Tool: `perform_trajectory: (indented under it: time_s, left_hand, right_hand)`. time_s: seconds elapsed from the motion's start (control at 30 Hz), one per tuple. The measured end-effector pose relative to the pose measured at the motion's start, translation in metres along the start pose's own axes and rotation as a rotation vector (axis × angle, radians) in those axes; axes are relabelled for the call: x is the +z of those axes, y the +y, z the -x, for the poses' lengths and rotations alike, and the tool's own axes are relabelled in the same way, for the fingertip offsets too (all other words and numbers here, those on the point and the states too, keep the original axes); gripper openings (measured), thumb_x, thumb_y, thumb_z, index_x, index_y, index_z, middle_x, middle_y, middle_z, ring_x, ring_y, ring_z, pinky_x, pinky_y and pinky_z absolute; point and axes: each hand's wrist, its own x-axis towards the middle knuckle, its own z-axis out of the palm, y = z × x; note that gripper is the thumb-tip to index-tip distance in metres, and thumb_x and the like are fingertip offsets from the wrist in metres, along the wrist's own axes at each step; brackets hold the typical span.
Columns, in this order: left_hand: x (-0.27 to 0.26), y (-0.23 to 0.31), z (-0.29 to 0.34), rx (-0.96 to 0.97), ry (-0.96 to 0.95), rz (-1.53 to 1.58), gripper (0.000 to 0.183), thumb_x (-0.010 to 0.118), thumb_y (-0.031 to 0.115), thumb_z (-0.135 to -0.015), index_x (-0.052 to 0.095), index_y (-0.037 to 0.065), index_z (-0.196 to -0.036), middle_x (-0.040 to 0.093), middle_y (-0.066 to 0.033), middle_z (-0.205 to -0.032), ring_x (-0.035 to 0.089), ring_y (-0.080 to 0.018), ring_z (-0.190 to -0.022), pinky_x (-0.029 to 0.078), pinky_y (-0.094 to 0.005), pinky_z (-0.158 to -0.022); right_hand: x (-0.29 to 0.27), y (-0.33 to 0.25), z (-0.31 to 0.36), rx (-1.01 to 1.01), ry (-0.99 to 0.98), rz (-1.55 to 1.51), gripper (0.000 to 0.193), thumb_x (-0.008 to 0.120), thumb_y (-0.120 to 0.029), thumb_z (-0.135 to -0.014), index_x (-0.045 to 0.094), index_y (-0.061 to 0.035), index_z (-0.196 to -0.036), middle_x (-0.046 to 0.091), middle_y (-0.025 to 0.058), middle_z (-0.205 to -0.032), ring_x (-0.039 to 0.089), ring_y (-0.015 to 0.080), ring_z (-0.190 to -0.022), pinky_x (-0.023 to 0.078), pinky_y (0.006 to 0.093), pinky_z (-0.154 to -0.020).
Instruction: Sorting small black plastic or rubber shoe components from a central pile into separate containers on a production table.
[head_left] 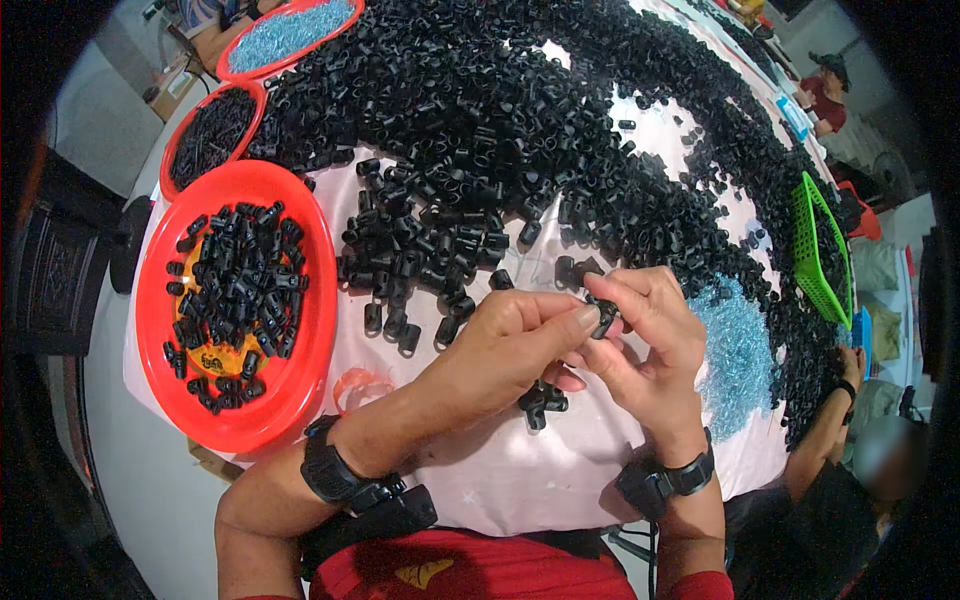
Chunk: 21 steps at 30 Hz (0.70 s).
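Above the table's near middle, my left hand (505, 335) and my right hand (652, 345) meet fingertip to fingertip. Both are closed in a pinch around one small black plastic part (605, 318). My left thumb lies along its near side, and my right thumb and fingers grip it from the right. Fingers hide much of its shape. Just below my hands a few black parts (545, 400) lie in a small cluster. Beyond my fingertips sits a loose black cylindrical piece (566, 270).
A red oval tray (160, 330) of black parts stands at left; behind it are a red basin (168, 165) of dark thin pieces and another (228, 70) of clear bluish pieces. Black parts (480, 130) heap across the table. Right are clear bluish pieces (735, 350), a green basket (815, 250) and a co-worker's arm (825, 425).
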Motion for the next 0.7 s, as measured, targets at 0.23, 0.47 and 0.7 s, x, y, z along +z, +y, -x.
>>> perform_trajectory:
  time_s: [0.23,0.47,0.7]
  left_hand:
    - [0.002,0.009,0.004,-0.052,-0.044,0.119,0.031,0.061,0.026,-0.104,0.069,0.001,-0.119,0.073,-0.0059,-0.111,0.07,-0.0107,-0.097,0.058,-0.025,-0.086]
    - [-0.001,0.003,0.002,0.052,0.03,-0.047,0.021,0.07,0.02,-0.099,0.072,0.002,-0.11,0.072,-0.0009,-0.099,0.067,-0.006,-0.087,0.056,-0.0225,-0.078]
    - [0.002,0.007,0.002,0.061,0.089,0.017,0.018,0.073,0.02,-0.097,0.073,0.005,-0.106,0.071,0.0013,-0.093,0.065,-0.005,-0.08,0.055,-0.0214,-0.075]
  right_hand:
    - [-0.001,0.002,-0.004,-0.123,0.038,-0.016,0.052,0.084,-0.005,-0.07,0.073,-0.0044,-0.121,0.069,0.0132,-0.111,0.063,0.0241,-0.088,0.052,0.0328,-0.076]
    - [-0.001,0.004,-0.003,-0.193,0.012,0.066,0.053,0.083,-0.003,-0.068,0.072,-0.004,-0.12,0.069,0.0135,-0.113,0.063,0.024,-0.09,0.053,0.0319,-0.073]
    - [0.001,0.003,0.0,-0.084,0.026,-0.002,0.051,0.085,-0.004,-0.068,0.073,-0.0037,-0.118,0.07,0.0123,-0.111,0.064,0.0258,-0.093,0.053,0.0342,-0.077]
